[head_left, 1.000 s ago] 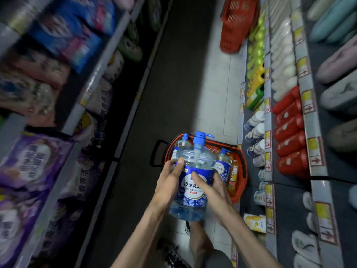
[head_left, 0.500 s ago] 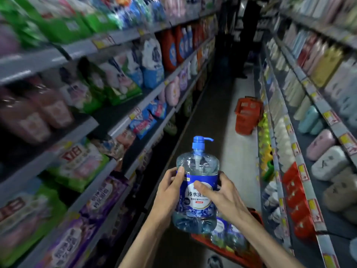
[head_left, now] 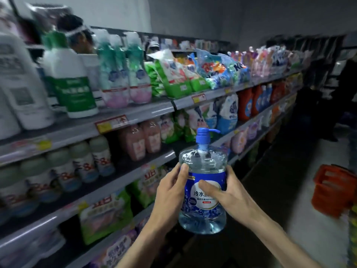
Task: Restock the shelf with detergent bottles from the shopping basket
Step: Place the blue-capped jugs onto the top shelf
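Note:
I hold a clear detergent bottle [head_left: 202,192] with a blue pump top and a blue-and-white label upright in front of me. My left hand [head_left: 171,192] grips its left side, thumb near the shoulder. My right hand [head_left: 225,196] grips the right side, with the thumb across the label. The bottle hangs in the aisle, a little to the right of the shelf unit [head_left: 135,111] on my left. Beside the pink bottles [head_left: 141,142] on the middle shelf there is a dark gap [head_left: 173,146]. The shopping basket I took the bottle from is out of view.
The shelves on the left carry white-and-green bottles [head_left: 71,80], refill pouches [head_left: 173,74] and red jugs [head_left: 245,103]. A stack of orange baskets [head_left: 334,190] stands on the floor at the right. A person's head [head_left: 79,35] shows behind the top shelf.
The bottle has come up out of the basket and my view has swung up and left, from the floor to the left shelves. Both hands keep the same hold on it.

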